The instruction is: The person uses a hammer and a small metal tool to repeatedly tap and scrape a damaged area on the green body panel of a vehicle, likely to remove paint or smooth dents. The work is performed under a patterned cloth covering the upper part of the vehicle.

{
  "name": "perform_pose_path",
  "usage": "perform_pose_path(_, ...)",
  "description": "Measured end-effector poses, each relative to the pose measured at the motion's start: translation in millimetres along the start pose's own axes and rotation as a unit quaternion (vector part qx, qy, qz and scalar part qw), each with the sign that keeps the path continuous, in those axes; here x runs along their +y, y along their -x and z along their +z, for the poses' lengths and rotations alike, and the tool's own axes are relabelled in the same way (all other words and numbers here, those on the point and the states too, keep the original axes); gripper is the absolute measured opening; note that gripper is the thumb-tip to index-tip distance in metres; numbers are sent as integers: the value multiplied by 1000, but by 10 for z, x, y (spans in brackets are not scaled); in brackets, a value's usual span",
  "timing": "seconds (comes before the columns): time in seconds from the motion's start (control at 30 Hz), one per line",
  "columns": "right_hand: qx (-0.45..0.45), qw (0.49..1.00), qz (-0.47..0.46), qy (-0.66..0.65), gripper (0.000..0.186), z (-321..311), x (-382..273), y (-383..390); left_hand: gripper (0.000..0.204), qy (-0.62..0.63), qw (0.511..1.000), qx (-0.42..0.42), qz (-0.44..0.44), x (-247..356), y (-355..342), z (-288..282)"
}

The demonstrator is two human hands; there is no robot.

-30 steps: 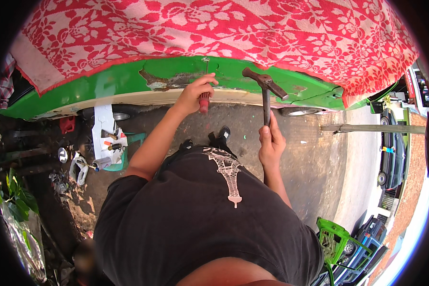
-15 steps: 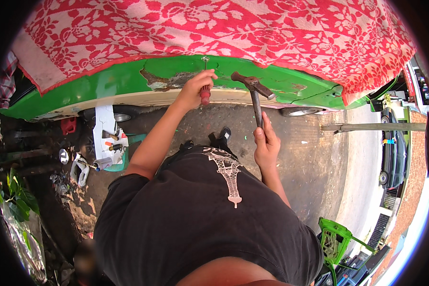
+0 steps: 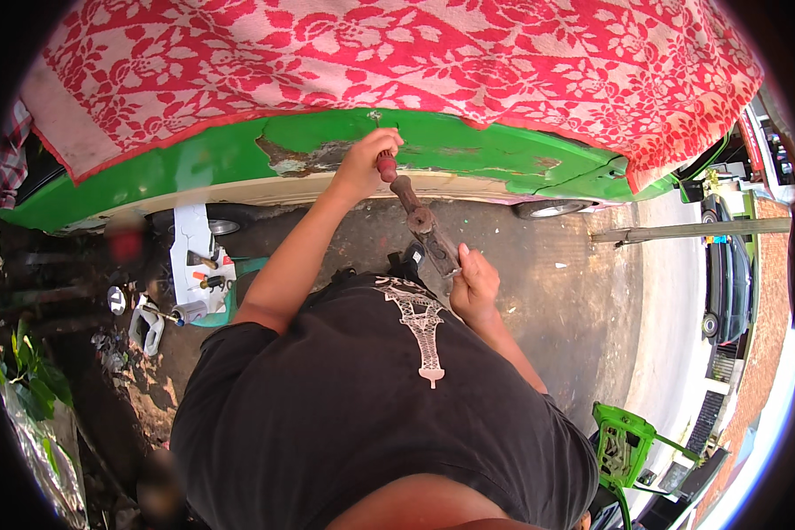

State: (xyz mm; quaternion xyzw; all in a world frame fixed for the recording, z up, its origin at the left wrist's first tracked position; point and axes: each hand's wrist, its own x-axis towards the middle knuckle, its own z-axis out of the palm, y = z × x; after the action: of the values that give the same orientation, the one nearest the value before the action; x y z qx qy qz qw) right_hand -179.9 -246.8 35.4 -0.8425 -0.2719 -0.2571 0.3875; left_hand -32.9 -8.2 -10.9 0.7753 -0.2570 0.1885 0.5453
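My left hand [image 3: 368,165] is closed round a red-handled screwdriver [image 3: 387,166] held against the green car panel [image 3: 459,141]. The handle's butt points toward me, and my fingers hide much of the tool. Rusty, peeled paint [image 3: 305,159] shows on the panel to the left of that hand. In my right hand [image 3: 475,287] is a hammer [image 3: 420,221] with a worn metal head. One end of the head is at or very close to the screwdriver's butt. From here I cannot tell whether they touch.
A red and pink floral cloth [image 3: 415,53] covers the car above the panel. On the left, a teal stool [image 3: 249,274] bears white sheets and tools. A grey pole [image 3: 689,231] juts in from the right. A green frame part [image 3: 625,442] stands at lower right.
The hammer has swung down and left, its head now at the screwdriver's butt end. My right hand has moved slightly left with it. My left hand has stayed nearly in place.
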Motion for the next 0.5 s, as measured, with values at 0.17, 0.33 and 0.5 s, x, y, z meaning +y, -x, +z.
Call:
perform_pose_path(0.17, -35, 998, 41, 16, 46, 50, 7, -39, 28, 22, 999, -8, -43, 53, -38, 16)
perform_pose_path(0.33, -36, 998, 56, 23, 45, 17, 15, -53, 35, 5, 998, -21, -64, -31, -49, 6)
perform_pose_path(0.5, 32, 999, 35, -16, 44, 23, 64, -61, 24, 8, 992, -11, -126, 83, -211, 76)
